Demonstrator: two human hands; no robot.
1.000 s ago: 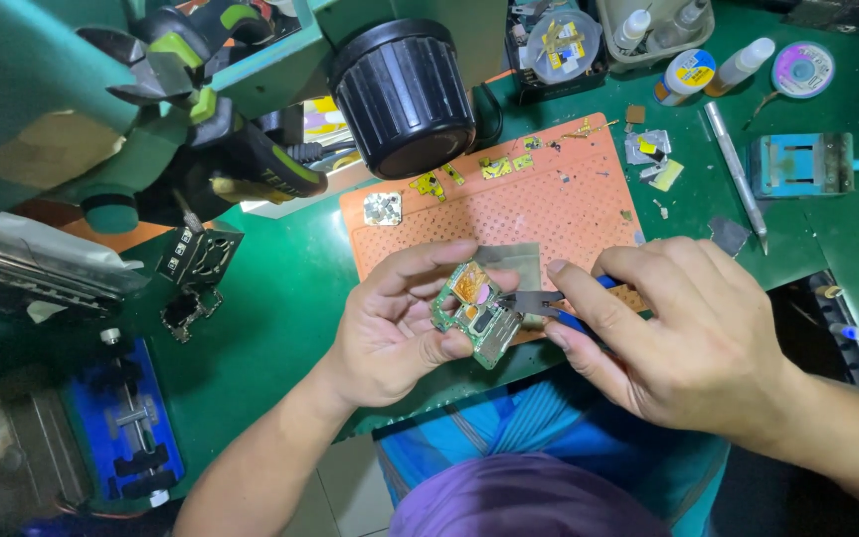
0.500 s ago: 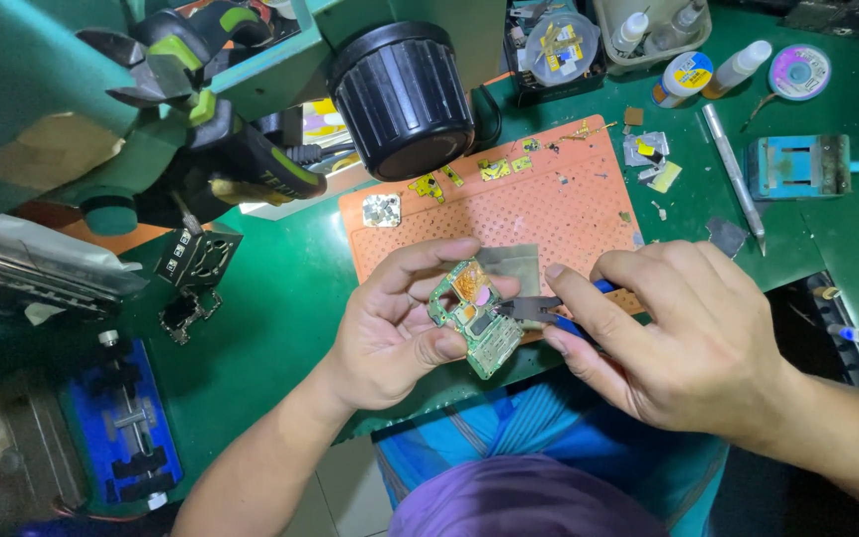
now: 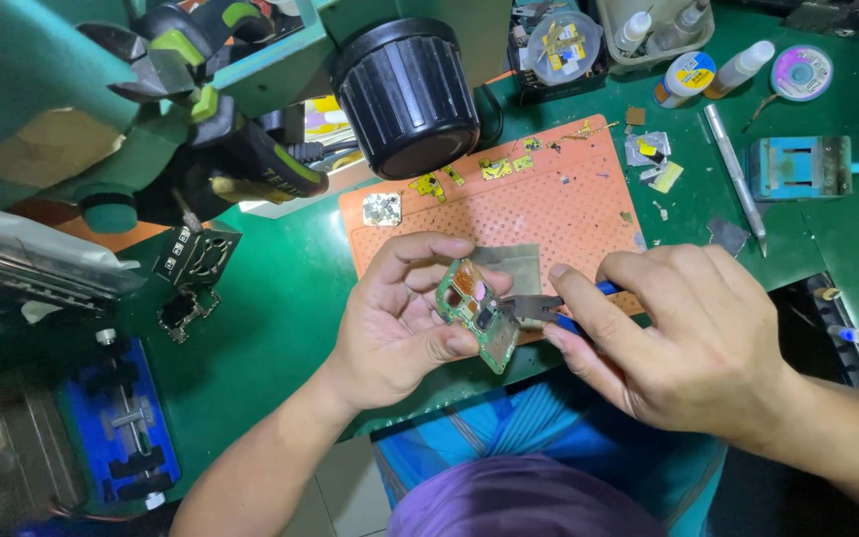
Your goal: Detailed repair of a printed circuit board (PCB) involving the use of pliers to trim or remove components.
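Observation:
My left hand (image 3: 400, 318) holds a small green circuit board (image 3: 473, 312) with an orange patch near its top, tilted up above the table's front edge. My right hand (image 3: 683, 343) grips small pliers (image 3: 539, 306) with blue handles. The dark jaws of the pliers touch the board's right side. Both hands hover over the near edge of an orange perforated work mat (image 3: 559, 214). A grey square pad (image 3: 514, 267) lies on the mat just behind the board.
A black microscope lens barrel (image 3: 408, 94) hangs over the mat's far left. Small metal parts and yellow bits dot the mat. Tweezers (image 3: 736, 177), a teal holder (image 3: 799, 167), bottles and a solder reel (image 3: 800, 72) sit right. A blue clamp fixture (image 3: 121, 428) lies left.
The board in my left hand has tilted slightly and the pliers have stayed against its right side. Both hands remain in about the same place.

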